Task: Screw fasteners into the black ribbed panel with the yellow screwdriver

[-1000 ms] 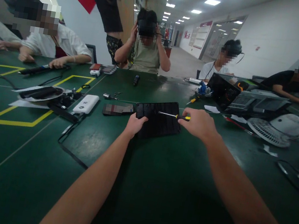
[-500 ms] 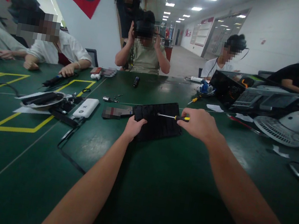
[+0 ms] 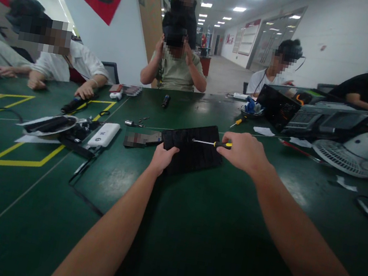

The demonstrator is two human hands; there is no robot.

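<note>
In the middle of the green table (image 3: 210, 236), straight in front of the person, a black panel (image 3: 196, 158) lies slightly askew, its far edge slanting up toward the right. The left hand (image 3: 162, 158) clasps the panel's left edge, thumb on top; its other fingers are mostly hidden, so how they sit underneath cannot be told. The right hand (image 3: 243, 151) pinches the yellow and black handle of a screwdriver (image 3: 207, 143) between thumb and fingers, just over the panel's right side. The shaft points left, nearly level, with its tip above the panel's upper middle; whether it touches the surface is too small to tell. Just beside the left hand, a dark flat strip (image 3: 153, 139) reaches leftward, partly blurred out. Beyond it lie a metal cylinder (image 3: 130, 123) and some small loose pieces (image 3: 143, 121). A white power bank (image 3: 104, 135) rests farther left, near a round dish (image 3: 73, 125) heaped with black items. Past the right hand are a yellow-handled driver (image 3: 239, 121), a paper scrap (image 3: 264, 131) and a white fan (image 3: 339, 157). Across the table, a seated person (image 3: 175, 71) holds a headset (image 3: 175, 35) with both hands.
</note>
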